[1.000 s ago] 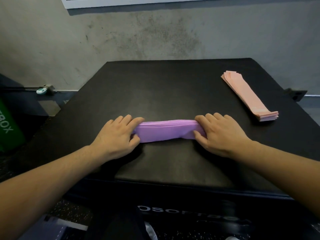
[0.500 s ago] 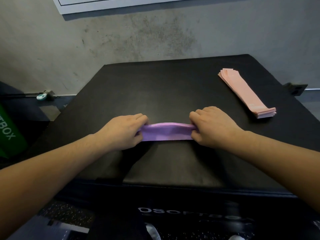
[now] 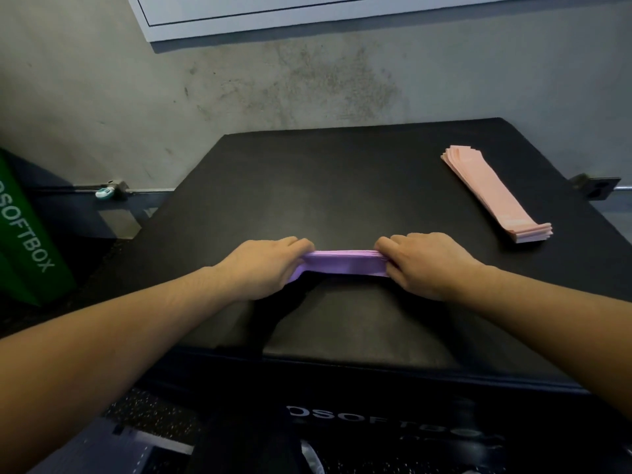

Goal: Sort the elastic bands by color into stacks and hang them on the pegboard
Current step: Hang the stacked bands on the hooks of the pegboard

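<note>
Sorting looked done: pink stack (image 3: 496, 193) lay apart, my left hand (image 3: 265, 268) and right hand (image 3: 422, 263) pinched the purple stack (image 3: 345, 263), hanging remained.

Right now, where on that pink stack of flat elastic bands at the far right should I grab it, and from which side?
Take the pink stack of flat elastic bands at its near end, coming from above. That end points toward the right hand, and the layers look flush there, so a thumb-and-finger pinch could probably clamp them all. It lies apart on the black padded box, with nothing beside it.
</note>
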